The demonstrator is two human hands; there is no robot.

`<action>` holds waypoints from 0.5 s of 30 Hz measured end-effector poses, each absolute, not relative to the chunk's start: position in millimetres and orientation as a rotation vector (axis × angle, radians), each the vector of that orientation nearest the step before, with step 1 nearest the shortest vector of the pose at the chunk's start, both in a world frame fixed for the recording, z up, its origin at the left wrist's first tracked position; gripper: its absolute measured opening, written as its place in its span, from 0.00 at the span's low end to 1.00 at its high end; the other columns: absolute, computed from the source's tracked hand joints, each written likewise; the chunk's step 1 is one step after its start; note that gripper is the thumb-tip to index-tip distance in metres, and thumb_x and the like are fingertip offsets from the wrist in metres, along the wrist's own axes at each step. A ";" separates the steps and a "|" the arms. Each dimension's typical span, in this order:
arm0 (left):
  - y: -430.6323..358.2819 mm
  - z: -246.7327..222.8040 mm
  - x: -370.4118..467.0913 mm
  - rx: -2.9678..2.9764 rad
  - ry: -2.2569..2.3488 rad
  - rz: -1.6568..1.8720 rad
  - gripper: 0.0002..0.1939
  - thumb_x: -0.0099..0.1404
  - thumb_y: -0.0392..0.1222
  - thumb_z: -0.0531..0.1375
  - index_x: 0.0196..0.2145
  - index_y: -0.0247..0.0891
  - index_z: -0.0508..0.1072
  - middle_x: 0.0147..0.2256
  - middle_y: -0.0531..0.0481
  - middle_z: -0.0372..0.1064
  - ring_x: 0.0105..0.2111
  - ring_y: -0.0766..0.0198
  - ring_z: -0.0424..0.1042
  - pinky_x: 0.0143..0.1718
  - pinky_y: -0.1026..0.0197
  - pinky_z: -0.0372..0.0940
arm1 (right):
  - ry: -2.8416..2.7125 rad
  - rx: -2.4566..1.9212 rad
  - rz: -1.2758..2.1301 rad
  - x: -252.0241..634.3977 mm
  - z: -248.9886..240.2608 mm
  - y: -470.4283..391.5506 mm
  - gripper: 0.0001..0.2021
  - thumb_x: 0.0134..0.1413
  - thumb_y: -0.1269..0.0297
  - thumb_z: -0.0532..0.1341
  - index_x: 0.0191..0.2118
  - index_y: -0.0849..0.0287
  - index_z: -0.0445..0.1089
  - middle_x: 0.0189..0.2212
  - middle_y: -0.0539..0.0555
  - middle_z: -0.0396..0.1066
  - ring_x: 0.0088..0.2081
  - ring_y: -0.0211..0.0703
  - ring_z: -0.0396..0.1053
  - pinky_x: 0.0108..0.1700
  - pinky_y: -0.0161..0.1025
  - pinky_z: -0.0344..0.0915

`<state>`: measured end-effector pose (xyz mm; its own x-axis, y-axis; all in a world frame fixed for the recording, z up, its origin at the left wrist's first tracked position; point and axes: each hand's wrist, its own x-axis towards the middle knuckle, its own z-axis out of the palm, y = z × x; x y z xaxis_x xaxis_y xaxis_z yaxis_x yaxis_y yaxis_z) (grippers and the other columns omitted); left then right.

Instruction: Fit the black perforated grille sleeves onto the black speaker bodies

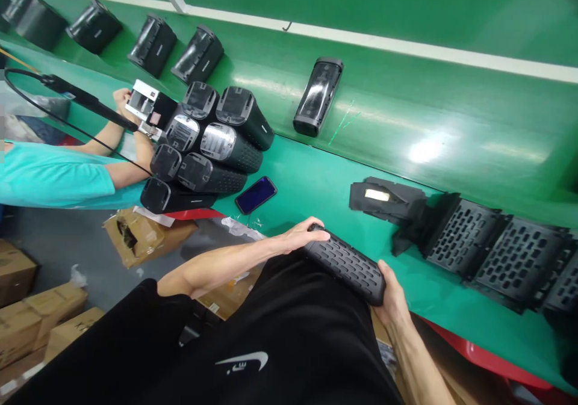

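Close to the near edge of the green bench (311, 179), in front of the black shirt (311, 339), the black slotted housing (347, 263) is held between two hands. The left hand (302, 235) is closed about one end, with its thumb near the slotted face; the right hand (392, 290) grips the opposite end, though I cannot see all its fingers. In my judgement, the housing is stiff, probably of plastic, and should not bend under a normal grip; its weight I can only guess as moderate. The dull surface looks not very slippery, and it does not seem fragile, but a fall could scratch it. Best is, I think, to hold both rounded ends, so the weight is balanced.
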<state>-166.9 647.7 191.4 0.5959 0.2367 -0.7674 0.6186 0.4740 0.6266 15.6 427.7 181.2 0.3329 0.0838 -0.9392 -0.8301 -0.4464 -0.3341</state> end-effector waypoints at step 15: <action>759.3 178.8 -81.4 0.605 1.031 0.427 0.31 0.65 0.64 0.64 0.58 0.44 0.67 0.55 0.42 0.68 0.38 0.59 0.77 0.39 0.54 0.74 | 0.170 -1.497 1.075 134.6 170.0 573.0 0.28 0.42 0.42 0.76 0.42 0.58 0.76 0.38 0.58 0.79 0.39 0.53 0.76 0.36 0.46 0.76</action>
<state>-81.4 759.3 178.8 0.4564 0.5938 -0.6627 -0.0491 0.7604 0.6475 134.6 573.0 170.0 0.5587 0.4632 -0.6879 -0.6530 -0.2656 -0.7092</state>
